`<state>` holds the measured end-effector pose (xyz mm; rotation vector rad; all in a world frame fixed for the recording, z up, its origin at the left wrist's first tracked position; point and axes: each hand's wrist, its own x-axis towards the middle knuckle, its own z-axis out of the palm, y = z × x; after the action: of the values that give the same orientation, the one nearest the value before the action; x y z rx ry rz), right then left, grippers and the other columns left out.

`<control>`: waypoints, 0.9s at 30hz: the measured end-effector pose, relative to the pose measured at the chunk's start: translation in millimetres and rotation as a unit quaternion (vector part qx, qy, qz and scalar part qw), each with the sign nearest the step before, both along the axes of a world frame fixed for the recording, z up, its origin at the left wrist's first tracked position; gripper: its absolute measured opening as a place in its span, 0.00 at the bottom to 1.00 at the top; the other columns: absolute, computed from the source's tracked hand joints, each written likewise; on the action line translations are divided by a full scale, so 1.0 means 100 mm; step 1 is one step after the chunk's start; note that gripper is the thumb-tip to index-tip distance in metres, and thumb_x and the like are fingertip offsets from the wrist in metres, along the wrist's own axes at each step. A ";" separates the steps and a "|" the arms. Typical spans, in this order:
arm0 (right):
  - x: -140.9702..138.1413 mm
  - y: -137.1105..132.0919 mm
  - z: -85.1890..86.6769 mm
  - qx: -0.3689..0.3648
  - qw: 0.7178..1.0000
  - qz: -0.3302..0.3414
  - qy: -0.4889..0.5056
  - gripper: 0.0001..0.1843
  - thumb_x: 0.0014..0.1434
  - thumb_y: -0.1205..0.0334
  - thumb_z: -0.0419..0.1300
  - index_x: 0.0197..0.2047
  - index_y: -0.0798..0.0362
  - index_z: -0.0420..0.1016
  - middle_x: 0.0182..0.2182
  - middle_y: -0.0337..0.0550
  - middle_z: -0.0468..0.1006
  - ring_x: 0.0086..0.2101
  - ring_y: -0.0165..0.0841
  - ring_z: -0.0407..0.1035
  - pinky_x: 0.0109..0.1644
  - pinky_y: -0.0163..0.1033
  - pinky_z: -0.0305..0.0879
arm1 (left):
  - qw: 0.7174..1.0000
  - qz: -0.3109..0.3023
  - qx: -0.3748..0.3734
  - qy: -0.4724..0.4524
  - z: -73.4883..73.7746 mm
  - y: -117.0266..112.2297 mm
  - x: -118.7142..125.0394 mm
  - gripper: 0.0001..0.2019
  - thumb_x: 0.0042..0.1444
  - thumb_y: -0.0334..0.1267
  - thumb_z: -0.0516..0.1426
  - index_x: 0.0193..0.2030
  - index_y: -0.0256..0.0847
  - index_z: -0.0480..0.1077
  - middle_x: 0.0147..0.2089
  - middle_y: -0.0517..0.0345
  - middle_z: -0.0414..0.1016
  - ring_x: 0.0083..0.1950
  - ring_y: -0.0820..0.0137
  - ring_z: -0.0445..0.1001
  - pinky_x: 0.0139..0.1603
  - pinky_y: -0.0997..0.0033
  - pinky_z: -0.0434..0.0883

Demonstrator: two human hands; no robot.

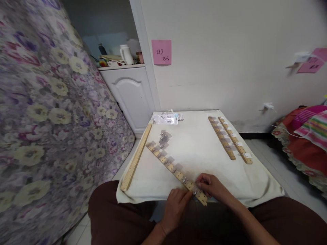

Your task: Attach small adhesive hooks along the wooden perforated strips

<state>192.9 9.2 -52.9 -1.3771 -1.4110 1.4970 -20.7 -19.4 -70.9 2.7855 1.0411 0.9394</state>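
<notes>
A narrow wooden strip with holes lies slantwise across the cloth-covered table, its near end jutting past the front edge. Small clear and metallic pieces sit at intervals along it. My left hand is closed at the strip's near end, its fingertips against the left edge by a shiny clear piece. On the opposite side, my right hand has its fingers pinched together at the strip; whatever lies between them is hidden. Beyond the strip is a small pile of metallic pieces.
A bare holed wooden strip lies along the table's left side. Two strips bearing small pieces, one brown-toned and one with white tabs, lie at right. A clear plastic package is at the back. A floral curtain hangs left.
</notes>
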 end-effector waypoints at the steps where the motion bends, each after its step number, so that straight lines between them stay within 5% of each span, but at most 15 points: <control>1: 0.00 0.00 0.00 0.003 1.000 -0.001 0.001 0.05 0.50 0.61 0.58 0.30 0.53 0.68 0.17 0.29 0.64 0.15 0.22 0.57 0.17 0.29 0.53 | 1.000 0.006 0.001 0.002 0.01 0.01 0.01 0.16 0.61 0.31 0.51 0.55 0.42 0.64 0.40 0.55 0.74 0.38 0.68 0.68 0.36 0.69 0.63; 27: -0.07 -0.03 -0.02 0.014 0.998 -0.037 -0.044 0.05 0.47 0.62 0.59 0.29 0.52 0.68 0.19 0.31 0.66 0.17 0.25 0.59 0.19 0.31 0.56 | 0.999 0.028 0.018 0.034 0.05 0.06 0.11 0.10 0.62 0.32 0.52 0.48 0.44 0.69 0.32 0.59 0.71 0.32 0.71 0.67 0.33 0.69 0.59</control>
<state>186.3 6.7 -54.9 -1.4778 -1.4132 1.3787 -9.5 -13.5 -65.8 2.8502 1.1294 0.8822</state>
